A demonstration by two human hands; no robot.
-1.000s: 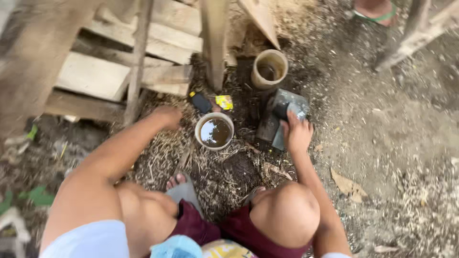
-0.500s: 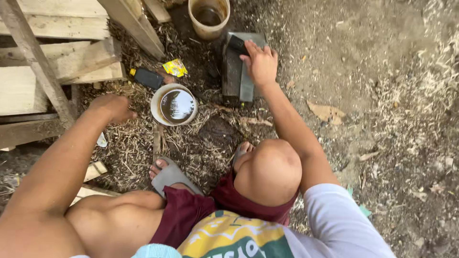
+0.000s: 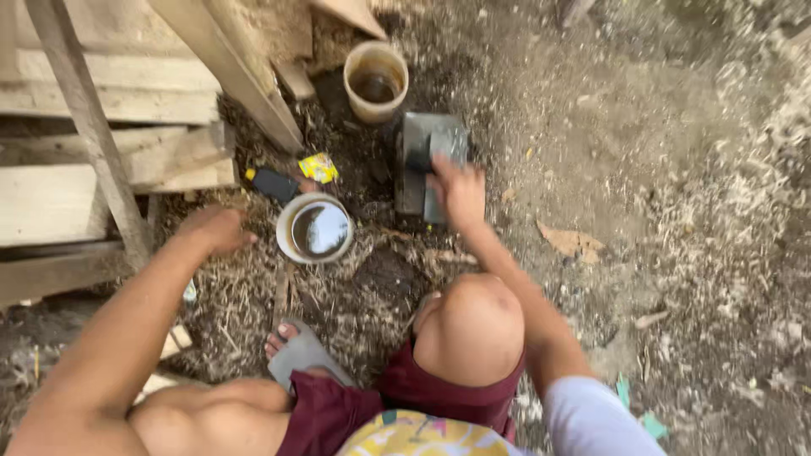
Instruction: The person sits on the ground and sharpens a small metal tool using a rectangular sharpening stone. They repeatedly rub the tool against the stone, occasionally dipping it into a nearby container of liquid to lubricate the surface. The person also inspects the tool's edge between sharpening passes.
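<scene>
- Right hand (image 3: 457,191): pressed down flat-fingered on a grey sharpening stone (image 3: 414,160), gripping a dark, blurred object (image 3: 420,159) against it; exactly what that object is, impossible to tell.
- Left hand (image 3: 216,230): loosely curled, palm down, resting on the straw-littered ground just left of a white bowl (image 3: 314,230); holding nothing, not touching the bowl.
- Right arm stretched forward over the raised right knee (image 3: 470,328); left arm extended out past the left thigh, elbow low.
- Grey stone lying on the bare dirt ahead of the right knee, just below a tan bucket (image 3: 376,82) of murky water.
- White bowl of dark liquid between the two hands, near the stone but apart from it.
- Beside the bowl's upper edge: a black object with an orange tip (image 3: 272,182) and a yellow wrapper (image 3: 318,167).
- Grey sandal (image 3: 302,355) under the left foot, toes showing.
- Wooden planks (image 3: 101,93) and slanting posts at left; wood shavings (image 3: 760,169) scattered at right.
</scene>
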